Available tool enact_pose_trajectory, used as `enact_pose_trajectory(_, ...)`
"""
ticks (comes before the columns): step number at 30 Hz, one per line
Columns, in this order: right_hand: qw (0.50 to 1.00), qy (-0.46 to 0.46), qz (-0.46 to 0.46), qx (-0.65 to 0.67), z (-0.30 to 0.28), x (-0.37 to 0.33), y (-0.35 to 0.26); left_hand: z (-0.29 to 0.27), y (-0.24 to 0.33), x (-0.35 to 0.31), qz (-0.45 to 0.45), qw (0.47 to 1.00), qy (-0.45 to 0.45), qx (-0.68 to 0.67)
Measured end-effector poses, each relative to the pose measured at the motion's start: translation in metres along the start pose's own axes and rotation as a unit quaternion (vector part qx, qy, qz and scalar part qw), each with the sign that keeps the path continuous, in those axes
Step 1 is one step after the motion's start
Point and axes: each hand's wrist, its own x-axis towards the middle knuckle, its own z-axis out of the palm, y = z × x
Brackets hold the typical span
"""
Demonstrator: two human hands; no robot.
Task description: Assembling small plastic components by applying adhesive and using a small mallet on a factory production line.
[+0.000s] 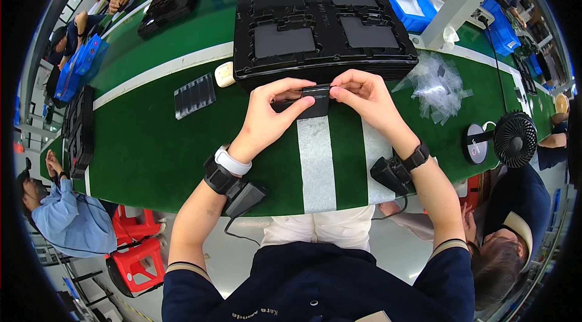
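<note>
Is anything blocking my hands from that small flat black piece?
Nothing visible: the left hand's thumb lies on the flat black piece, and the right hand's fingertips meet its edge. The black tray stack sits beyond.

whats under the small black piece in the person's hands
A pale strip on the green tabletop shows past the near edge of the black piece. What lies directly beneath is covered, and the underside is hidden.

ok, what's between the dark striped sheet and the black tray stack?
A small white rounded object, on the green tabletop, as the head view shows.
</note>
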Motion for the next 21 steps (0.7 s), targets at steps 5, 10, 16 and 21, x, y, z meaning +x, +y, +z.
enact_pose_trajectory(5,0.994,0.076,-0.083,-0.010,0.018,-0.007,0.000,0.006,0.000,-0.006,0.024,0.997,0.067,0.036)
enact_pose_trajectory(10,0.995,0.060,-0.075,0.005,0.015,-0.009,-0.004,0.001,0.004,-0.008,0.023,0.998,0.056,0.024)
enact_pose_trajectory(16,0.995,-0.023,-0.058,0.081,0.013,-0.007,0.001,-0.003,0.008,-0.009,-0.032,0.998,-0.022,-0.056)
enact_pose_trajectory(21,0.995,-0.012,-0.078,-0.060,0.015,-0.013,-0.002,0.002,0.012,-0.012,-0.054,0.992,-0.035,-0.105)
